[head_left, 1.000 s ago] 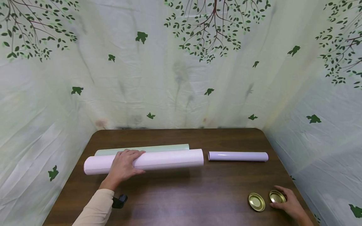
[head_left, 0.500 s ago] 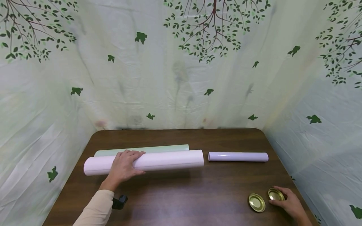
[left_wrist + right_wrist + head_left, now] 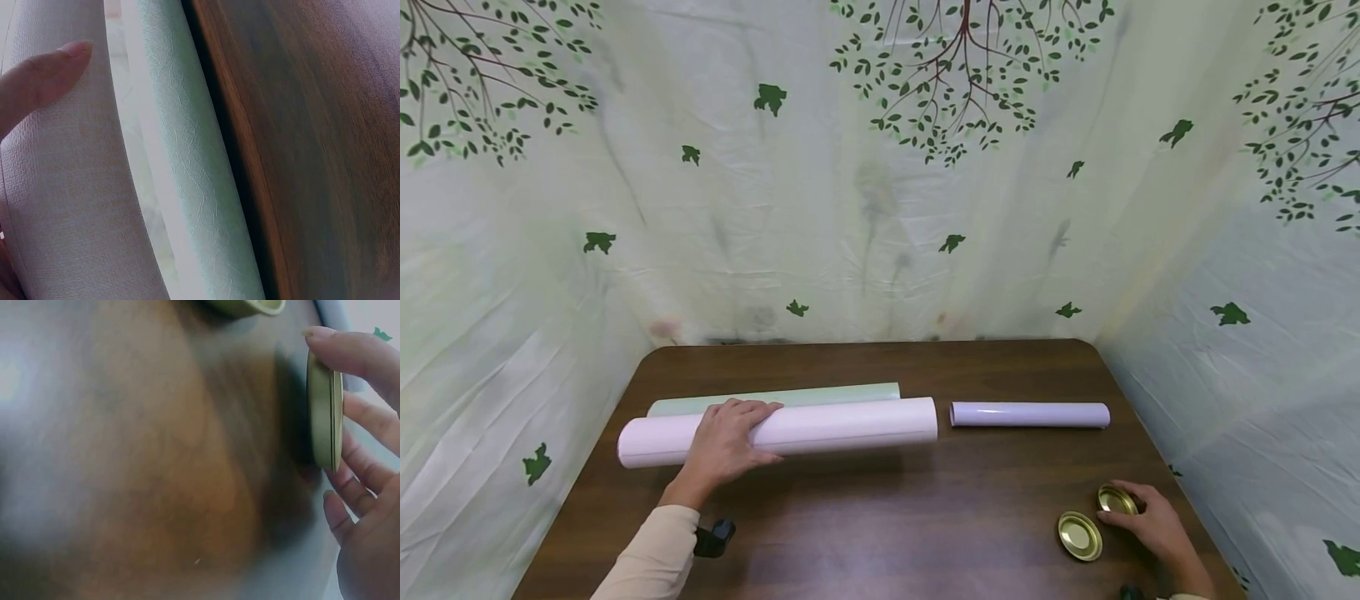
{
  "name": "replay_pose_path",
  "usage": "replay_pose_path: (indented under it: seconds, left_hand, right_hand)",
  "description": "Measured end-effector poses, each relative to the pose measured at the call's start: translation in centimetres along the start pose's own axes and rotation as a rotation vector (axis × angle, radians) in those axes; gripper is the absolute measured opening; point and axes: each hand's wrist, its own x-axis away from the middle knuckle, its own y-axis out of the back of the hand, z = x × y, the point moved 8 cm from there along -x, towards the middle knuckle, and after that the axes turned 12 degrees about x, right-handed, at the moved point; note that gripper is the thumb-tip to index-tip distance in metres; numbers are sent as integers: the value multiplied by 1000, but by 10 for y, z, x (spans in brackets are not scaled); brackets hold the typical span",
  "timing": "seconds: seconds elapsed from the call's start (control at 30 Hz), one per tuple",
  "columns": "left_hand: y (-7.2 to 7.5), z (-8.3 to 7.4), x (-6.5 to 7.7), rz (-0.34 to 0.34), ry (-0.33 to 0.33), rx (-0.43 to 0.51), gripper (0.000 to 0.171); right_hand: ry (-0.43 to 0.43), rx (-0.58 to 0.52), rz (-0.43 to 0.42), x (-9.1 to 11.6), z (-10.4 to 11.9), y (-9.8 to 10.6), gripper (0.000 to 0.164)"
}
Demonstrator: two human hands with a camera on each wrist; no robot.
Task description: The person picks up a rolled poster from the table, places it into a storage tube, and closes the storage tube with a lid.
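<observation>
Green roll [image 3: 820,395]: one, pale and creased, lying just behind the white roll [image 3: 857,423], which hides much of its near side; a pale strip shows between the two in the left wrist view. Lavender roll [image 3: 1030,415]: one, shorter, glossy, lying right of the white roll, a narrow gap apart. Lid on the table [image 3: 1080,536]: one, gold, lying flat, hollow side up, just beside the held lid. Dark band [image 3: 713,540]: one, at the left wrist, with a pale sleeve [image 3: 651,558].

White roll: gripped by the left hand [image 3: 730,437], thumb along the near side, fingers over the top; shadow on the wood before it. Held lid [image 3: 1116,500]: gold, pinched between thumb and fingers of the right hand [image 3: 1157,529], tilted.

Table [image 3: 880,533]: dark brown wood, rounded far corners, sheen near the front. Wall sheet [image 3: 850,250]: pale, creased, on three sides, printed with branches [image 3: 966,67] and green leaves [image 3: 770,98].

Against the earlier frame: held lid shifted leftward and farther back, closer behind its mate; left hand and white roll practically unmoved
</observation>
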Motion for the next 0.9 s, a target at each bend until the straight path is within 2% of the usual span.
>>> replay_pose_path:
  seconds: [0.3, 0.47, 0.9]
  left_hand:
    - [-1, 0, 0, -2, -4, 10, 74]
    - [-2, 1, -1, 1, -6, 7, 74]
    - [-2, 0, 0, 13, 1, 2, 75]
  right_hand:
    - [25, 26, -53, -6, 11, 6, 79]
    - [34, 2, -55, -7, 23, 11, 77]
    - [151, -49, -125, -17, 62, 22, 68]
